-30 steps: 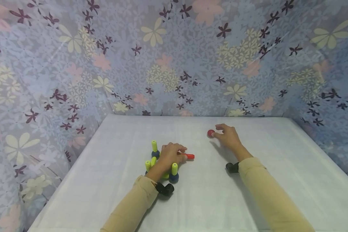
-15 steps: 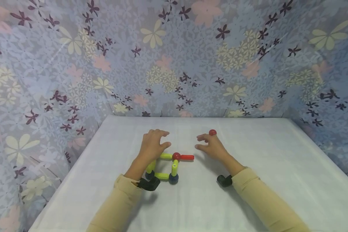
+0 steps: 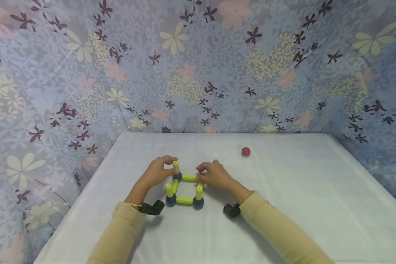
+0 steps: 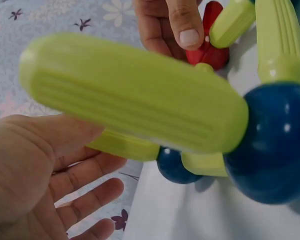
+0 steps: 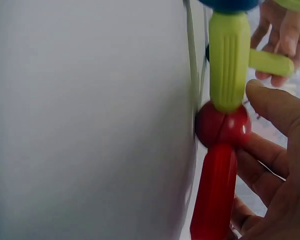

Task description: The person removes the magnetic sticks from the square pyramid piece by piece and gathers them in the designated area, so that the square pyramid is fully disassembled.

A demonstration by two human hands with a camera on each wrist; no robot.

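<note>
Along the left side of the white table (image 3: pixel 310 183), a strip of cloth gives room between the slanting left edge and the left sleeve (image 3: pixel 118 227). The left hand (image 3: pixel 156 171) comes next, pointing toward the far edge and inward; its thumb and fingers make a narrow pinch near the top of an upright rod (image 3: pixel 176 164) at the frame's far-left corner. That rod's long axis is vertical.

The yellow-green frame (image 3: pixel 184 200) sits a little left of the table's middle, well inside every edge in view. It is four-sided: its near and far sides run nearly parallel to the table's far edge, and the other two point toward that edge. Dark blue balls (image 3: pixel 171 200) join its corners, and two more rods stand upright on the near pair.

At the far-right corner, the right hand (image 3: pixel 216 176) curls narrowly about a red corner ball (image 5: pixel 222 125); how firmly, I cannot tell. A red rod (image 5: pixel 213 192) leads out from that ball, nearly in line with the yellow-green rod opposite; the hand hides it from the head view.

Farther right, a loose red ball (image 3: pixel 246 151) lies near the far edge, with broad room beyond it to the table's right edge.
</note>
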